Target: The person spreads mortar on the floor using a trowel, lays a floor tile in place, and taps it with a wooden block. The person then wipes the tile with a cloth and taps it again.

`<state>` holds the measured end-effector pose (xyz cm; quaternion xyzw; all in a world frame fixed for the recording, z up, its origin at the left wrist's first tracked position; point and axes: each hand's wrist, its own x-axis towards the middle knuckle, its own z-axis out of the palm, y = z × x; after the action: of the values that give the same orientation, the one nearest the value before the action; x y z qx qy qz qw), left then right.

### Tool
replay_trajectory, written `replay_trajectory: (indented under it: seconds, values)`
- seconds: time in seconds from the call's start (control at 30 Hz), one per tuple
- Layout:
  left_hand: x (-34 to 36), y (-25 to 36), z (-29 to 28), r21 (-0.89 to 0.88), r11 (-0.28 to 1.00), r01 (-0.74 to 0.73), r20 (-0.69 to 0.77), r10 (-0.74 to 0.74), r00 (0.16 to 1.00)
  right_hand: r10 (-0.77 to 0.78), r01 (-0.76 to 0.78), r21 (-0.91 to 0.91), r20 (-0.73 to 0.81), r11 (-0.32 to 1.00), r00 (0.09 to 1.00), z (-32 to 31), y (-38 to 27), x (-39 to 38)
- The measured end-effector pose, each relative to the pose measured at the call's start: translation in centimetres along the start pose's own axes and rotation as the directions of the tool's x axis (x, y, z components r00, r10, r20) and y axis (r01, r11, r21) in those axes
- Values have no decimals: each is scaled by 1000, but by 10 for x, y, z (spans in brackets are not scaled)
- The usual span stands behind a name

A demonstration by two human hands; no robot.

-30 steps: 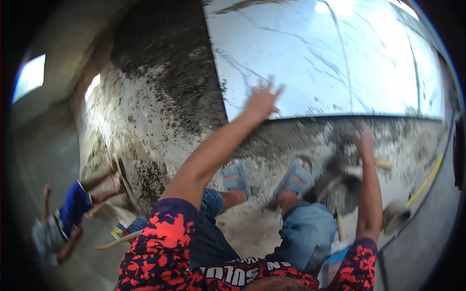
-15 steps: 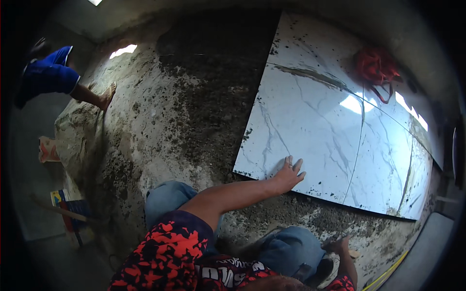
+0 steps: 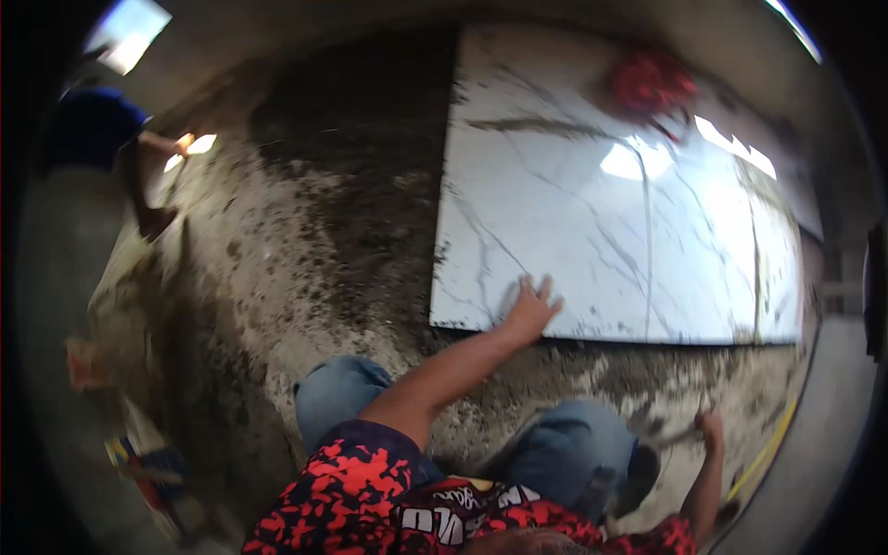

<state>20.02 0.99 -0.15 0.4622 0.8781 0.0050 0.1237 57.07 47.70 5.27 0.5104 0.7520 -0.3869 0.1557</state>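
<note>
My left hand (image 3: pixel 530 307) lies flat on the front left part of a white, grey-veined floor tile (image 3: pixel 583 250), fingers spread and nothing held. Grey smears and dark crumbs mark the surface of the tiles, which are laid side by side. To the right of my knee, over the rough floor, my right hand (image 3: pixel 710 431) is closed around something thin and dark, too blurred to name. That hand is apart from the tiles' front edge.
Rough grey mortar (image 3: pixel 370 222) spreads left of the tiles. A red bag (image 3: pixel 652 83) rests on the far tiles. Another person in blue shorts (image 3: pixel 92 129) stands at the far left. A colourful printed sack (image 3: pixel 153 467) is at the lower left. A yellow strip (image 3: pixel 763 449) runs along the right.
My right hand has moved up and right, away from my knee, and is now closed on something thin. My left hand stays on the tile. The view has turned, and the other person's legs have shifted.
</note>
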Motion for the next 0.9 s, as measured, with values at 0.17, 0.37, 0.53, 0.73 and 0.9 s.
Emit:
replay_trajectory:
  seconds: [0.17,0.37,0.53,0.73,0.9]
  values:
    - [9,-9,-27,85,996,-5,46,1,999,13,16,154,-182,988,983,-33,-116,-126]
    - [11,11,-31,55,997,-51,131,44,990,102,-10,253,-352,967,931,-23,-82,-149]
    - [3,5,-28,62,995,-78,171,67,983,-78,134,118,-393,984,916,-19,-63,-142]
    - [6,11,-46,55,995,-78,230,64,971,-77,326,680,-369,657,926,-10,-49,-146]
    - [8,12,-51,91,992,-84,205,64,977,-60,381,664,-453,644,889,-6,-38,-139]
